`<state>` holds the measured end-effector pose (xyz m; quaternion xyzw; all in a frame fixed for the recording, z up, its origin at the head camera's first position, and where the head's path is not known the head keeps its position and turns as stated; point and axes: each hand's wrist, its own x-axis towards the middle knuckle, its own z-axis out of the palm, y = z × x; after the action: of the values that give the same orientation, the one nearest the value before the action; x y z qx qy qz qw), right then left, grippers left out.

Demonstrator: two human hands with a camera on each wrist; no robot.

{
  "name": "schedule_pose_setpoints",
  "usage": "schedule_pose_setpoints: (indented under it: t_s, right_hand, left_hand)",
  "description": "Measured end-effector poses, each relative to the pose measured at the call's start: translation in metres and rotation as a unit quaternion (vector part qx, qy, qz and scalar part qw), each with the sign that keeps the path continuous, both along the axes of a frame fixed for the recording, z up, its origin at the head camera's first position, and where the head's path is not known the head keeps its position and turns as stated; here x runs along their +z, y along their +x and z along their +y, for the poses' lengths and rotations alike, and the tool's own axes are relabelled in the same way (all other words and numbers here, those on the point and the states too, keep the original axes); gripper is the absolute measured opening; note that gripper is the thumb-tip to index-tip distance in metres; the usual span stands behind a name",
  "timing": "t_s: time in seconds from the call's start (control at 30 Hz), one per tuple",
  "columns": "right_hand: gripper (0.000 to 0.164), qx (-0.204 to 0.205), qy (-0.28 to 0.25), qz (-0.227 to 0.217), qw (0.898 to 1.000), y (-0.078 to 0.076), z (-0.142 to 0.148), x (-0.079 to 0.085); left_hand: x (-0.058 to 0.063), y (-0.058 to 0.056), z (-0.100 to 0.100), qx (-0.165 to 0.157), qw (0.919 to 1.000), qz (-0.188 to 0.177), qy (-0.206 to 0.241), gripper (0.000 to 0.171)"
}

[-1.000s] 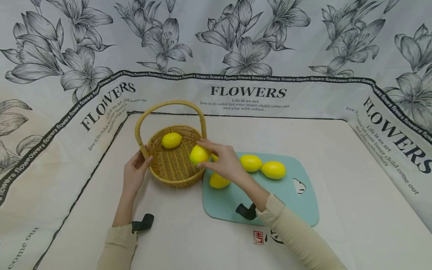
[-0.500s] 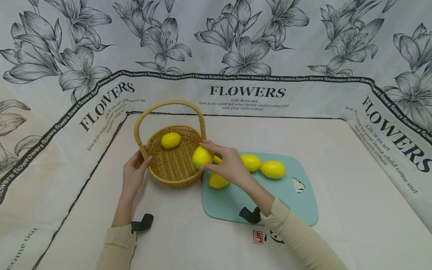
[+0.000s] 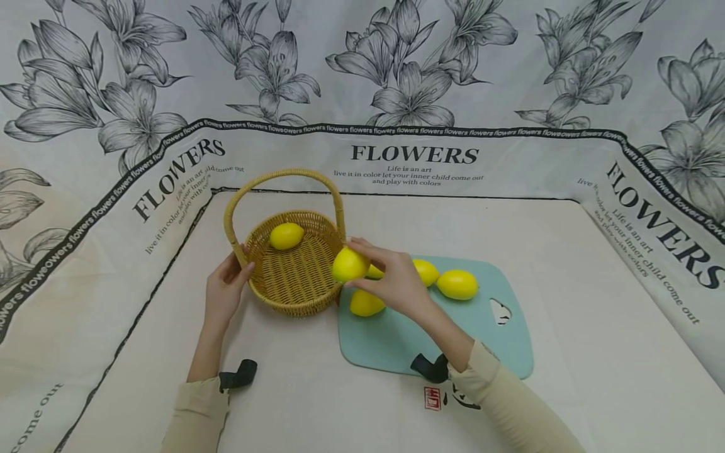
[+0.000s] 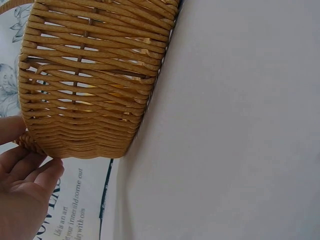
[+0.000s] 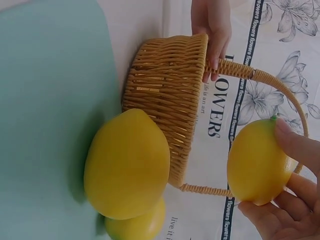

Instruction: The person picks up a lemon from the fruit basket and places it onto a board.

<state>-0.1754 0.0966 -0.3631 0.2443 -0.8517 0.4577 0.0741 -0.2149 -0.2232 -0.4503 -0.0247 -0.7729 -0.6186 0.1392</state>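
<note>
A round wicker basket [image 3: 294, 307] with a tall arched handle stands on the table, one lemon [image 3: 286, 236] lying in it. My left hand [image 3: 223, 294] holds the basket's left side where the handle meets the rim; in the left wrist view its fingers [image 4: 47, 175] are at the woven edge. In my right hand [image 3: 399, 283] a lemon [image 3: 349, 265] is pinched between thumb and fingertips, just over the basket's right rim and the board's near corner. The right wrist view shows this held lemon [image 5: 261, 162] raised above the rim, its green tip by one fingertip.
Right of the basket lies a pale teal cutting board [image 3: 447, 327] with a cut-out grip hole. Several lemons rest on it, including a front one [image 3: 367, 303] and a right one [image 3: 457, 284]. A white cloth printed with flowers and lettering [image 3: 415, 154] covers the table and backdrop.
My right hand has drawn back to the right with the lemon, from over the basket's inside to its right rim. My left hand stays at the basket.
</note>
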Motion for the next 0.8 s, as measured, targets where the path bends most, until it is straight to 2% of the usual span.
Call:
schedule_pose_setpoints:
  t_s: [0.4,0.8]
  right_hand:
    - [0.068,-0.025,-0.009,-0.029,0.999,0.008,0.016,0.000]
    - [0.067,-0.031,-0.007,-0.008,0.999,0.015,0.028,-0.001]
  left_hand:
    - [0.000,0.000,0.001,-0.006,1.0000,0.007,-0.001,0.054]
    - [0.001,0.001,0.002,-0.004,0.9999,0.012,-0.001,0.053]
